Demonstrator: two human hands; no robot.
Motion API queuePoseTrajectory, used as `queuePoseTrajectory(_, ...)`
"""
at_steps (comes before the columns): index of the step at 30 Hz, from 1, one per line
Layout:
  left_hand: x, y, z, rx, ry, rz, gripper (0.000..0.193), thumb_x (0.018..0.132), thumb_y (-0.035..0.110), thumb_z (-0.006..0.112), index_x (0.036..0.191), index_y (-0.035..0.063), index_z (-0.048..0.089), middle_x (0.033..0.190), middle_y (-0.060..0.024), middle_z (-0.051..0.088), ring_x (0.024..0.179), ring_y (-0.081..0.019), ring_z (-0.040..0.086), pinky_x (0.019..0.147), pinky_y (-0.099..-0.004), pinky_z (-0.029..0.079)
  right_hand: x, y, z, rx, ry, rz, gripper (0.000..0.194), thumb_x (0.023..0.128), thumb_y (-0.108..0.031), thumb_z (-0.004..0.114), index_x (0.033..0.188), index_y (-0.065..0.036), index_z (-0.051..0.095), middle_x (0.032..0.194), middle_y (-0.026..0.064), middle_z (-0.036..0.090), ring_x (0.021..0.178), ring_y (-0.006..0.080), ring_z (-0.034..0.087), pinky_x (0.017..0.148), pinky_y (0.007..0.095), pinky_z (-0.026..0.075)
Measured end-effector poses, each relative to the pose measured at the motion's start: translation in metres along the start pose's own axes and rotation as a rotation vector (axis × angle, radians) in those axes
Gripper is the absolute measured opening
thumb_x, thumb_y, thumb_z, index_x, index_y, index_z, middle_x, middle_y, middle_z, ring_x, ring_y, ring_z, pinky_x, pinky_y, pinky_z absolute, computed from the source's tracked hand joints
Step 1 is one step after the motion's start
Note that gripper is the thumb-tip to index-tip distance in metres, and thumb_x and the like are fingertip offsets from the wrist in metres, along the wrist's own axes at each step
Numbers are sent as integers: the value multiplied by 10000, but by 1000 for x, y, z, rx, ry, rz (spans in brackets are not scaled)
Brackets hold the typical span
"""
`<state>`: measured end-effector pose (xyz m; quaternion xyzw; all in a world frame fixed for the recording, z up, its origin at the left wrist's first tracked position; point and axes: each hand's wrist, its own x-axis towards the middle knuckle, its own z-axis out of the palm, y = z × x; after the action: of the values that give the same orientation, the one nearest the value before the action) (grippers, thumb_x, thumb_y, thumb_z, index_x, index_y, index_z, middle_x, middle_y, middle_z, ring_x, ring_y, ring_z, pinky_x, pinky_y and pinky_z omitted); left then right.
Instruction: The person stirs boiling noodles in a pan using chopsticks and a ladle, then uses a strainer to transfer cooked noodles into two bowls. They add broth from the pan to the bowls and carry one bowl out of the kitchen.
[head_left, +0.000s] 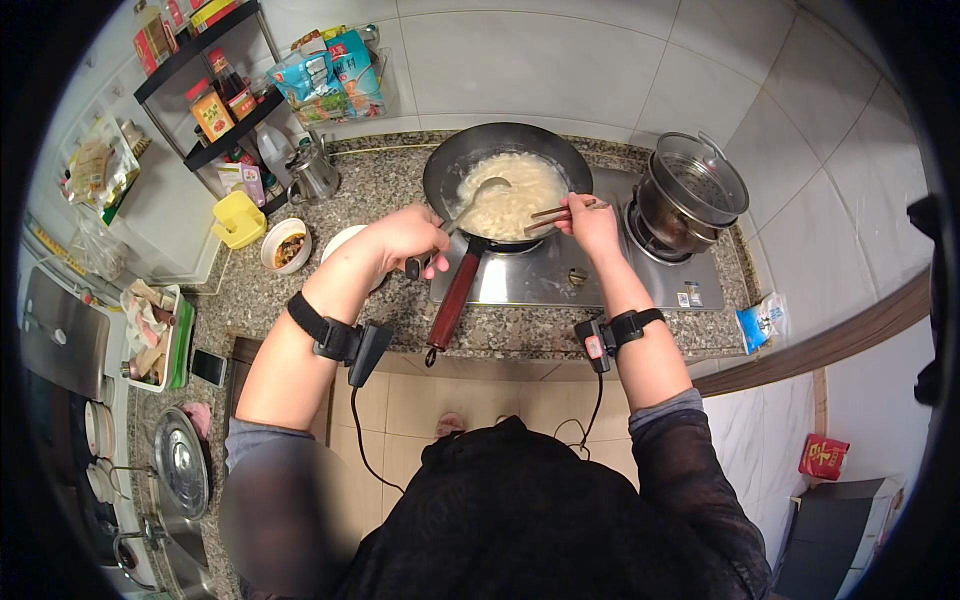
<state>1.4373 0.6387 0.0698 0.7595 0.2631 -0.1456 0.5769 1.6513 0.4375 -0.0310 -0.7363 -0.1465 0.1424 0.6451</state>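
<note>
A black wok (441, 161) sits on the left burner, with pale noodles (514, 191) in cloudy liquid inside it. Its dark red wooden handle (456, 300) points toward me over the counter edge. My left hand (416, 238) grips a ladle (480, 196) whose bowl rests in the noodles. From the right side, my right hand (590, 223) holds a pair of chopsticks (547, 216), their tips over the near right part of the noodles. A white bowl (341, 238) is partly hidden behind my left hand and forearm.
A steel pot with a glass lid (679, 199) stands on the right burner of the gas stove (645, 281). Left on the granite counter are a small bowl of seasoning (286, 246), a yellow container (240, 220) and a metal pitcher (313, 172). A phone (208, 367) lies near the sink.
</note>
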Motion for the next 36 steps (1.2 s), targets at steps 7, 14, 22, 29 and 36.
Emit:
queuePoseTrajectory(7, -18, 0, 11, -244, -22, 55, 112, 854, 36, 557, 918, -53, 583, 734, -134, 664, 481, -137, 571, 455, -256, 466, -4, -16, 12, 184, 21, -76, 277, 951, -224, 548, 926, 27, 662, 775, 91, 685, 636, 133, 666, 585, 240, 526)
queuePoseTrajectory(14, -12, 6, 9, 31, 128, 171, 273, 807, 30, 549, 1062, -60, 591, 739, -82, 629, 467, -143, 550, 452, -266, 461, 6, -32, -7, 126, 16, -200, 264, 974, -221, 521, 1005, 5, 654, 836, 62, 667, 705, 131, 668, 626, 231, 531)
queuePoseTrajectory(22, 20, -8, -5, 659, 475, 184, 299, 764, 87, 562, 975, -117, 616, 905, -274, 663, 785, -349, 684, 696, -397, 548, 25, -11, -38, -206, 96, -94, 242, 949, -197, 507, 977, -22, 672, 759, 51, 654, 609, 119, 638, 548, 240, 507)
queuePoseTrajectory(29, 36, -6, 10, 316, 224, 42, 233, 803, 58, 556, 975, -92, 607, 787, -208, 666, 619, -275, 662, 549, -354, 534, 35, 10, -12, -137, 56, -50, 249, 955, -198, 510, 949, -11, 673, 758, 67, 669, 600, 114, 631, 539, 233, 501)
queuePoseTrajectory(36, 8, -7, 21, -124, 38, 72, 156, 825, 5, 549, 961, -59, 593, 702, -113, 640, 448, -151, 557, 423, -269, 442, 24, 3, 1, 132, 15, -20, 269, 968, -246, 528, 977, -15, 667, 829, 57, 680, 650, 115, 654, 584, 220, 524)
